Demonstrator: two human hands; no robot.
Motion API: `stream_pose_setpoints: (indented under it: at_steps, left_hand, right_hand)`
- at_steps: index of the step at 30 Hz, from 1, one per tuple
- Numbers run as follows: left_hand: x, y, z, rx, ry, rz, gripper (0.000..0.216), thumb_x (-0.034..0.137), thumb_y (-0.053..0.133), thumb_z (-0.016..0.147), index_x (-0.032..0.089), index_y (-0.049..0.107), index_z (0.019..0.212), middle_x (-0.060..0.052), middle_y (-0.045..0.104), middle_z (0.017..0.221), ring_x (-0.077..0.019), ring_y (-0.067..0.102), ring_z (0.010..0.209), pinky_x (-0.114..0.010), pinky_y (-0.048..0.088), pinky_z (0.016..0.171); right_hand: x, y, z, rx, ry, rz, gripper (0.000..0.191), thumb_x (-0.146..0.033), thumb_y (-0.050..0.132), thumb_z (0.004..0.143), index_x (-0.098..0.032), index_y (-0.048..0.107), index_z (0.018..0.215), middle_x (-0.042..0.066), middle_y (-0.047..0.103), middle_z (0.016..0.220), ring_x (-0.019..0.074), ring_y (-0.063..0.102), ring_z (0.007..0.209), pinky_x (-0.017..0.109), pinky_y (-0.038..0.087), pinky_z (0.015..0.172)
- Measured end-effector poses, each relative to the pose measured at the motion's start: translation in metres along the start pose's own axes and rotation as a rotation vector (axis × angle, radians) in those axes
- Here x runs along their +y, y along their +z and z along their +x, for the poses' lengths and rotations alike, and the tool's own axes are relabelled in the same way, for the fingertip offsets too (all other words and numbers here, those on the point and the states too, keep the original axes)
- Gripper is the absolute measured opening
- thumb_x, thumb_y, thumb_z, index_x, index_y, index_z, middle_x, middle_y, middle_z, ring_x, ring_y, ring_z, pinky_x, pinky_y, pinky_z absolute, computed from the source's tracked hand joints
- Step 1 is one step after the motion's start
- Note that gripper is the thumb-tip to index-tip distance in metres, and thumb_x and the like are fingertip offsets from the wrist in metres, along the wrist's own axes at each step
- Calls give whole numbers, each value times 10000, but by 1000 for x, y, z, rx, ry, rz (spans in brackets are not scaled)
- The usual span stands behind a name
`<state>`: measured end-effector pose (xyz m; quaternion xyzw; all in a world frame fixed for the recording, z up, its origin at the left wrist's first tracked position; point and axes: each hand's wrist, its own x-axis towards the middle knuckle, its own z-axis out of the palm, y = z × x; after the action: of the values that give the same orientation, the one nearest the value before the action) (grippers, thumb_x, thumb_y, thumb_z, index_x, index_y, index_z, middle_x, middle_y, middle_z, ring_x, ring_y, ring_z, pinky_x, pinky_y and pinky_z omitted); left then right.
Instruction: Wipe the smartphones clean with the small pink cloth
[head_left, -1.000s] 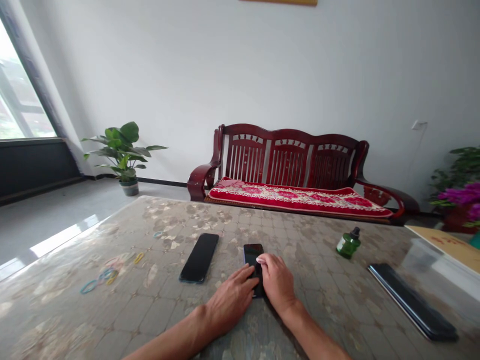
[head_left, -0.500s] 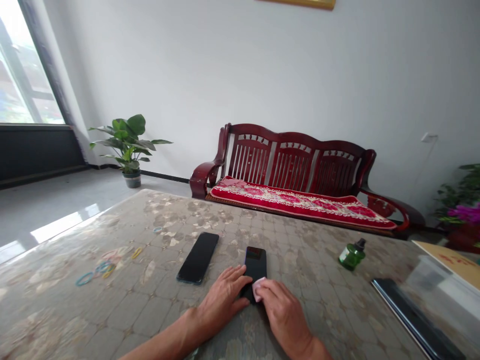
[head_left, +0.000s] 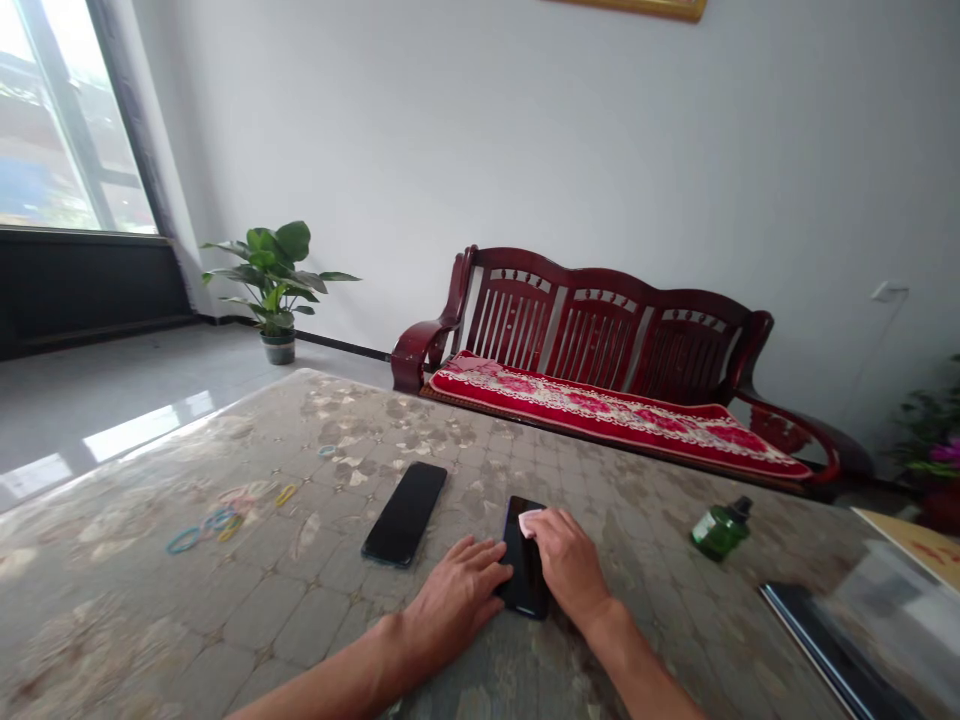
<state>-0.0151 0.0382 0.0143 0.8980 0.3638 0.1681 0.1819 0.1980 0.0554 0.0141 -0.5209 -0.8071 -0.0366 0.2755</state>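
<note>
A dark smartphone (head_left: 527, 578) lies screen up on the patterned tablecloth in front of me. My left hand (head_left: 459, 592) rests flat at its left edge, fingers stretched out and fingertips touching the phone. Pinched in my right hand (head_left: 564, 560) is a small pale pink cloth (head_left: 529, 523), pressed on the upper part of the screen. To the left of my hands lies a second dark phone (head_left: 405, 514), touched by neither hand.
Several coloured rubber bands (head_left: 217, 521) lie at the left. On the right stand a green bottle (head_left: 721, 530) with a black cap, a long black object (head_left: 832, 650) and a clear plastic box (head_left: 892, 590). A red wooden bench (head_left: 600, 325) stands beyond the table (head_left: 300, 610).
My right hand has moved the cloth from the lower part of the phone up to near its top. The phone has turned slightly. The whole view has shifted a little.
</note>
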Motion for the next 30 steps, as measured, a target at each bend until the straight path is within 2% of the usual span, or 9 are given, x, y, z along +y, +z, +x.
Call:
stream_pose_setpoints:
  at_steps: [5,12,14,22,24,30]
  left_hand:
    - [1,-2,1,-7,18,5,335,189,623,881,236,627,1212,-77,575,1380,-253,506,1294,-468,328,1142]
    - [-1,-3,3,-9,29,23,306,212,598,902,250,633,1203,-68,577,1374,-256,521,1269,-456,338,1132]
    - [-1,-3,3,0,43,30,297,215,591,907,252,632,1199,-63,587,1358,-248,535,1250,-436,352,1123]
    - [0,-2,3,32,98,53,174,201,545,924,230,659,1052,-49,668,1181,-239,566,1191,-377,413,1068]
    - [1,-2,4,25,102,60,168,202,541,925,228,659,1041,-52,669,1177,-240,571,1185,-375,421,1061]
    - [0,-4,5,11,86,83,211,184,499,949,225,652,1088,-58,670,1195,-225,585,1177,-350,425,1062]
  right_hand:
    - [-12,-11,-21,-75,-23,-39,334,4,452,865,-239,642,994,27,670,1001,182,592,949,288,464,856]
    - [11,1,26,-111,83,-143,304,-50,448,897,-238,677,966,38,668,961,196,582,957,287,443,852]
    - [10,2,29,-125,92,-157,301,-53,445,905,-236,679,956,39,662,953,194,578,951,278,435,845]
    - [-24,-13,-16,-189,-37,-63,361,18,421,878,-239,646,997,28,643,988,184,568,938,267,426,851]
    - [-20,-11,-9,-185,-27,-60,353,14,422,881,-237,648,988,29,640,985,180,568,940,260,425,854]
    - [4,6,42,-162,75,-188,305,-54,434,910,-234,681,920,39,631,909,188,575,912,258,414,813]
